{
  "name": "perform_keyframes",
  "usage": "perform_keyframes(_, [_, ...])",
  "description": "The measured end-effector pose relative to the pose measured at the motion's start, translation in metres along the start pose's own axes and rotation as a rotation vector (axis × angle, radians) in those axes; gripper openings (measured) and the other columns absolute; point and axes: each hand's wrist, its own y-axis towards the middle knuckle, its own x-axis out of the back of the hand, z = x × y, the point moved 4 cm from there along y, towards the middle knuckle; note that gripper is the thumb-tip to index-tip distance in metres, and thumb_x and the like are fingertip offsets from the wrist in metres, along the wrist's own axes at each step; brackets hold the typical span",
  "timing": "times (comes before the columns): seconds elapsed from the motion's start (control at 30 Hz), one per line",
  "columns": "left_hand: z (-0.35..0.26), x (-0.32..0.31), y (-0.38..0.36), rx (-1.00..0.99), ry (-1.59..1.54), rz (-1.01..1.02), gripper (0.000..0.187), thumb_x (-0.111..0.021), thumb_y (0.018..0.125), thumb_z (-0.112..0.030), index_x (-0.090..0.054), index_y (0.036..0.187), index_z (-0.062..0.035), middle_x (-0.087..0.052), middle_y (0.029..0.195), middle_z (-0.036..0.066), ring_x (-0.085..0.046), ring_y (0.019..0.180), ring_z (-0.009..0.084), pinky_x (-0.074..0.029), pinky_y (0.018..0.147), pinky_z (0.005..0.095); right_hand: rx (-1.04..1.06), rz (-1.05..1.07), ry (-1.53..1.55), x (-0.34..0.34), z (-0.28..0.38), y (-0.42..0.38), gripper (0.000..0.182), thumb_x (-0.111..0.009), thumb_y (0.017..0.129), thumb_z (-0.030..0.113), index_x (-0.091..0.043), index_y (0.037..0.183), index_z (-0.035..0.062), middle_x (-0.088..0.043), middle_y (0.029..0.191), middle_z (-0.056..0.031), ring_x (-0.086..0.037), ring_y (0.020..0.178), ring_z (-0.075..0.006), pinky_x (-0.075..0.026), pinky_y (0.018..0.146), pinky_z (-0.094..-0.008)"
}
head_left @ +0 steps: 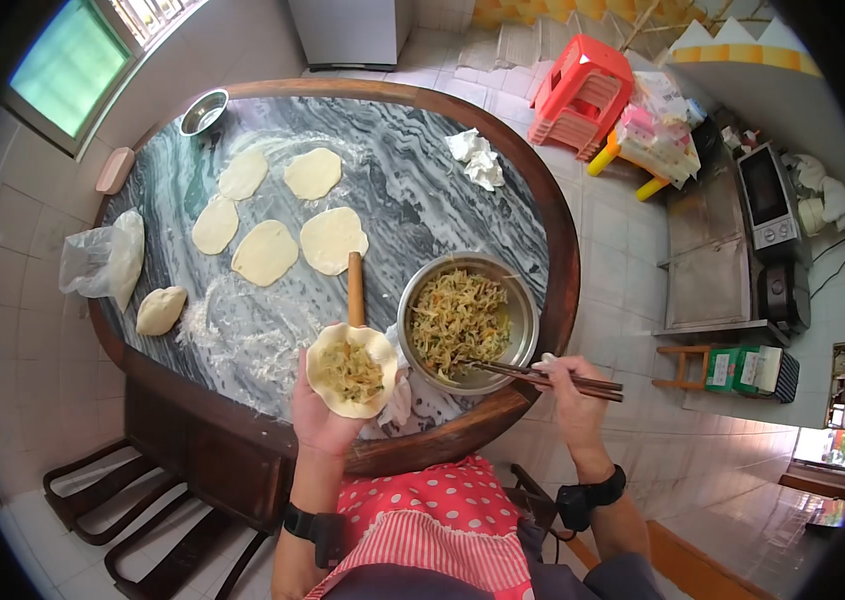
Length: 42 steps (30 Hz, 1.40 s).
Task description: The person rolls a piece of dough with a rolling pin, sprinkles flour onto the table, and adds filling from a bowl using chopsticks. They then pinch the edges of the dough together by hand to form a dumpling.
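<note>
My left hand (326,425) cups a round dough wrapper (319,362) from below, its edge wavy. A mound of shredded vegetable filling (351,372) sits in the wrapper. With my right hand (578,402) I grip dark chopsticks (598,384), whose tips reach into the filling in a steel bowl (531,325). Beyond the wrapper lies a wooden rolling pin (356,288), its near end hidden. Several flat dough rounds (265,252) are spread on the marble tabletop (413,215). At the left rests a lump of dough (161,311) beside scattered flour (228,335).
A plastic bag (108,258) and a small metal bowl (205,113) are along the table's left side. Crumpled tissue (476,158) lies at the far right. Red stacked stools (583,95) stand beyond the table; a dark wooden chair (178,470) is at the near left.
</note>
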Motion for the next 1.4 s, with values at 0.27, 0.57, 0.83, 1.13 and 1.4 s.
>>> perform_keyframes(0.27, [0.027,-0.005,0.042,0.211,0.002,0.122,0.055,-0.035,0.104,-0.049,-0.049,0.14,-0.0093,-0.054,0.14,0.014,-0.05,0.13,0.0359,-0.037,0.11,0.058,0.112,-0.2,-0.003,0.014,0.083,-0.023,0.019,-0.055,0.099,0.01,-0.063,0.091,-0.0056,-0.07,0.088,-0.0154,-0.069,0.077,-0.0197,-0.059,0.073,-0.0329])
perform_keyframes(0.57, [0.044,-0.019,0.05,0.471,-0.008,0.161,0.061,-0.031,0.104,-0.052,-0.045,0.143,-0.0081,-0.05,0.144,0.016,-0.049,0.131,0.0369,-0.038,0.11,0.057,0.249,-0.024,-0.15,-0.051,0.132,-0.047,0.006,-0.064,0.093,0.004,-0.062,0.09,-0.0015,-0.072,0.092,-0.0162,-0.068,0.085,-0.0204,-0.054,0.08,-0.032])
perform_keyframes(0.83, [0.032,-0.008,0.052,0.472,0.069,0.085,0.061,-0.033,0.104,-0.053,-0.047,0.142,-0.0069,-0.053,0.14,0.016,-0.052,0.128,0.0351,-0.041,0.109,0.0522,0.292,-0.232,-0.12,-0.045,0.126,-0.063,0.015,-0.056,0.098,0.009,-0.062,0.094,-0.0049,-0.068,0.096,-0.0184,-0.068,0.081,-0.0227,-0.058,0.072,-0.0347])
perform_keyframes(1.13, [-0.024,-0.001,0.061,0.311,-0.028,0.095,0.054,-0.033,0.105,-0.046,-0.05,0.139,-0.0079,-0.055,0.137,0.016,-0.052,0.128,0.0367,-0.039,0.109,0.056,0.085,-0.196,-0.267,-0.048,0.068,-0.043,0.007,-0.068,0.09,0.002,-0.068,0.093,-0.0045,-0.07,0.089,-0.0091,-0.065,0.08,-0.0131,-0.052,0.073,-0.0261])
perform_keyframes(1.4, [-0.034,0.0,0.057,0.231,0.002,0.067,0.053,-0.033,0.104,-0.048,-0.045,0.144,-0.0152,-0.051,0.143,0.014,-0.047,0.132,0.039,-0.032,0.11,0.0658,0.234,0.001,-0.4,-0.056,0.058,-0.028,0.006,-0.07,0.085,-0.001,-0.068,0.089,-0.0046,-0.069,0.084,-0.0123,-0.066,0.076,-0.0179,-0.051,0.068,-0.0273])
